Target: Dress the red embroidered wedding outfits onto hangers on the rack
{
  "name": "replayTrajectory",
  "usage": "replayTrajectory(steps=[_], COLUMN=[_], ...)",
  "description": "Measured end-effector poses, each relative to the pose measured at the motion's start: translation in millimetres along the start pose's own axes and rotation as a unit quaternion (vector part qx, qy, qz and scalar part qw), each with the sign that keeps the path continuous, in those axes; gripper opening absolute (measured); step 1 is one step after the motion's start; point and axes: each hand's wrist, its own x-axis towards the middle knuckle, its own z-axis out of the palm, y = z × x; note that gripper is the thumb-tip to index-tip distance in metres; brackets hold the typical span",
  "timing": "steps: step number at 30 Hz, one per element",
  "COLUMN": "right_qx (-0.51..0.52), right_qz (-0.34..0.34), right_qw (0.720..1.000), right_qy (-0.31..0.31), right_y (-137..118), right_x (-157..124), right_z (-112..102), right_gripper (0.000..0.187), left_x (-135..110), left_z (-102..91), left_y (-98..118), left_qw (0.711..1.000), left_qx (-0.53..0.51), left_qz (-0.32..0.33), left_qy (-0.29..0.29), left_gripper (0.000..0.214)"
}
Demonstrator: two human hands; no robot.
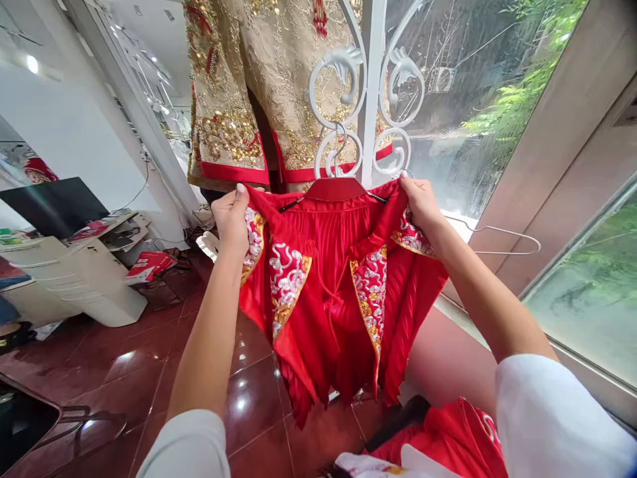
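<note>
A red pleated skirt (331, 299) with silver and gold embroidered panels hangs in front of me from a hanger (336, 188) with a red centre and a metal hook. The hook reaches up to the white scrollwork rack (367, 86). My left hand (231, 222) pinches the left end of the waistband, thumb on top. At the opposite end, my right hand (421, 202) grips the waistband in the same way. Between my hands the waistband is spread wide. The fingers behind the cloth are partly hidden.
Behind the skirt hangs a gold embroidered jacket (293, 86) with red trim. A wire hanger (502, 242) sticks out at right by the window. Red and white cloth (448, 441) lies low at right. A desk (99, 265) with a monitor (54, 206) stands at left.
</note>
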Motion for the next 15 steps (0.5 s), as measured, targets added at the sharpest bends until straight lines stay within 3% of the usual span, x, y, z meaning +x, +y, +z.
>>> replayTrajectory(steps=[4, 7, 11, 13, 15], right_qx=[-0.003, -0.049, -0.201, -0.266, -0.294], right_qz=[-0.013, -0.049, -0.118, -0.151, -0.164], right_qw=[0.995, 0.987, 0.961, 0.942, 0.933], right_qy=[-0.100, -0.145, -0.148, -0.140, -0.131], right_y=[-1, -7, -13, -14, -17], right_x=[-18, -27, -31, -31, -28], right_z=[0, -5, -8, -8, -9], right_gripper=[0.052, 0.048, 0.052, 0.048, 0.037], left_x=[-5, -10, -16, -16, -12], left_z=[-8.7, -8.3, 2.2, 6.6, 9.0], left_y=[12, 16, 15, 11, 5], left_qw=[0.987, 0.976, 0.912, 0.887, 0.883], left_qx=[0.024, 0.137, 0.354, 0.415, 0.433], left_qz=[-0.040, -0.027, 0.047, 0.076, 0.078], left_qy=[-0.151, -0.166, -0.202, -0.188, -0.163], left_gripper=[0.055, 0.051, 0.046, 0.042, 0.038])
